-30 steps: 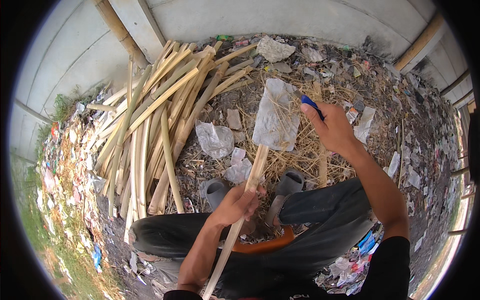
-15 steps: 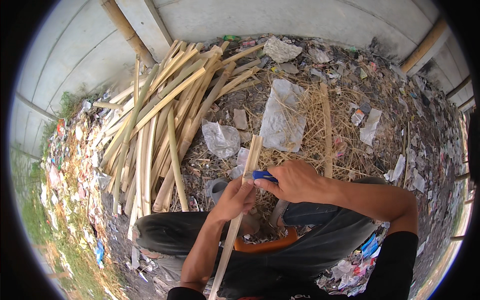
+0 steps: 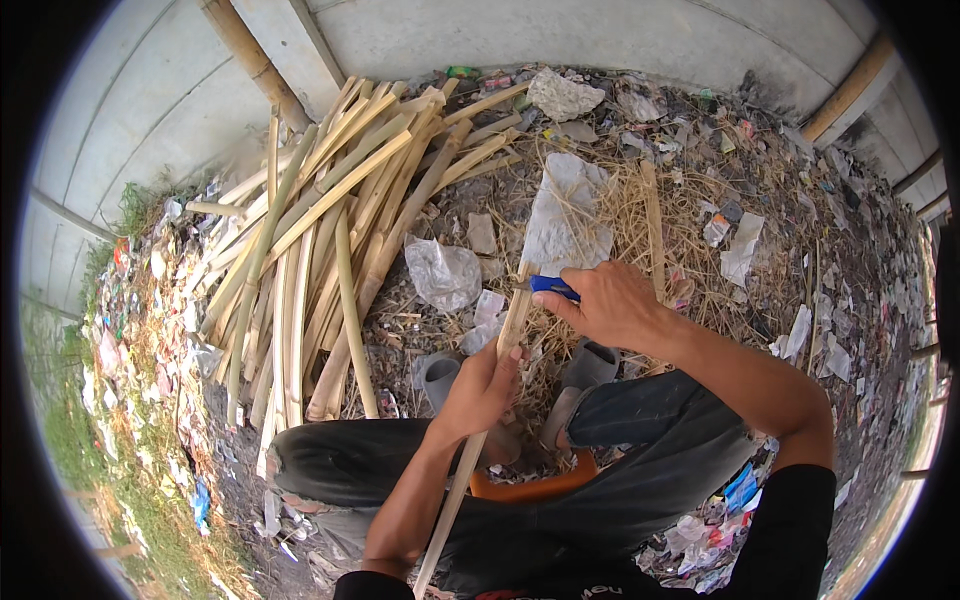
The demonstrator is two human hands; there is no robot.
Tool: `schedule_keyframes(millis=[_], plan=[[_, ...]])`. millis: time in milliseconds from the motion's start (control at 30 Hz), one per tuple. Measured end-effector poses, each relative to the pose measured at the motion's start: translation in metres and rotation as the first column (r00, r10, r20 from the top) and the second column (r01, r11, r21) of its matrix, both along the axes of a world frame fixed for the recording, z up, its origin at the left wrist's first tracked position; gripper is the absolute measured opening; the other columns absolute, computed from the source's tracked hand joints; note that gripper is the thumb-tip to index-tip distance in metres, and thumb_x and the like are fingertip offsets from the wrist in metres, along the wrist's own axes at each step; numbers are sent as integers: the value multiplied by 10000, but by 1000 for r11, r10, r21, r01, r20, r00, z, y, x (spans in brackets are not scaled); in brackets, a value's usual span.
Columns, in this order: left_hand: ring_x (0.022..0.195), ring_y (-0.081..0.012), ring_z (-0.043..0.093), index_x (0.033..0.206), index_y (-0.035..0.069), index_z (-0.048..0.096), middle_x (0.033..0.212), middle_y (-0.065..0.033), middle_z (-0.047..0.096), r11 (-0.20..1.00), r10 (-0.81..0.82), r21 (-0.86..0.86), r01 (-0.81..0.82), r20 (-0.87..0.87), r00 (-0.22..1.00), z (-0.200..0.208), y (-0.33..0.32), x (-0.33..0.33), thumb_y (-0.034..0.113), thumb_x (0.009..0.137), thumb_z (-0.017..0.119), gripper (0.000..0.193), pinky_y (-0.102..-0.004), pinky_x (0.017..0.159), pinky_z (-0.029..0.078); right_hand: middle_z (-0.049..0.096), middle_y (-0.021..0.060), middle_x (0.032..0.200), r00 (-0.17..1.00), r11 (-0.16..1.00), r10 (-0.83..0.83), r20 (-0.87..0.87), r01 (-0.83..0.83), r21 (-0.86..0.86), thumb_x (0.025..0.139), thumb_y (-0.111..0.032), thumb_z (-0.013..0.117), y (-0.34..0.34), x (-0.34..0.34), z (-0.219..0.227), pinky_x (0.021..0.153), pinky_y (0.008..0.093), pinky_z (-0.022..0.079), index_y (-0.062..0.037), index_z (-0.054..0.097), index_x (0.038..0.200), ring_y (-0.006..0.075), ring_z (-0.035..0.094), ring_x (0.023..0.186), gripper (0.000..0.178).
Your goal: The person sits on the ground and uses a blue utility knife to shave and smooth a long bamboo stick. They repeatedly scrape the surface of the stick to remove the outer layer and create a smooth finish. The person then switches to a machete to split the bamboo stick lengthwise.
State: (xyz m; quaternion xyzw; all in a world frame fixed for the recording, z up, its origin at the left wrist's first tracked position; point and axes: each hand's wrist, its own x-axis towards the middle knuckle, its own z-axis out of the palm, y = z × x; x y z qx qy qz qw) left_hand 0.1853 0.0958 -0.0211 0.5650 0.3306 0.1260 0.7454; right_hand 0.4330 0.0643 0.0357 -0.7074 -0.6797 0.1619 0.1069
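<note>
A long, pale split bamboo strip runs from my lap up and away between my knees. My left hand is closed around its middle part, thumb on the upper face. My right hand grips a blue-handled knife, likely a utility cutter. Its blade lies against the strip near the far end, and most of the handle is hidden inside my fist. A few straw-like shavings lie on the ground beyond my hands.
A heap of split bamboo strips lies at the far left. A pale flat slab, crumpled clear plastic and a stone chunk lie ahead. Concrete panel walls stand behind. An orange seat shows under me.
My right hand and the knife have moved away from me along the strip to near its far end. My left hand still holds the strip, now slightly lower on it relative to the blade.
</note>
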Motion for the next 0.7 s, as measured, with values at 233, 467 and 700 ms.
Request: schedule_keyframes(millis=[233, 467, 700], plan=[[577, -61, 437, 1231, 10, 590, 681, 46, 459, 981, 48, 191, -26, -111, 993, 4, -9, -11, 286, 1135, 488, 309, -265, 526, 371, 632, 227, 632, 939, 950, -285, -195, 304, 74, 1058, -540, 543, 9, 52, 42, 629, 555, 513, 7, 705, 848, 444, 674, 646, 608], [742, -473, 693, 1231, -49, 574, 797, -277, 676, 873, 170, 486, -50, -205, 964, 9, -9, -4, 184, 1072, 547, 283, -492, 664, 515, 680, 250, 692, 968, 966, 104, -227, -152, -210, 1038, -555, 560, -23, -41, 0, 667, 563, 548, -3, 737, 895, 463, 705, 707, 598], [726, -456, 705, 1233, -55, 577, 737, -267, 660, 885, 138, 465, -12, -237, 962, 18, -4, 0, 183, 1068, 553, 290, -483, 651, 513, 680, 237, 680, 997, 999, -32, -65, 33, 24, 1043, -564, 555, 9, 0, -17, 624, 534, 536, 9, 722, 869, 446, 692, 662, 621]])
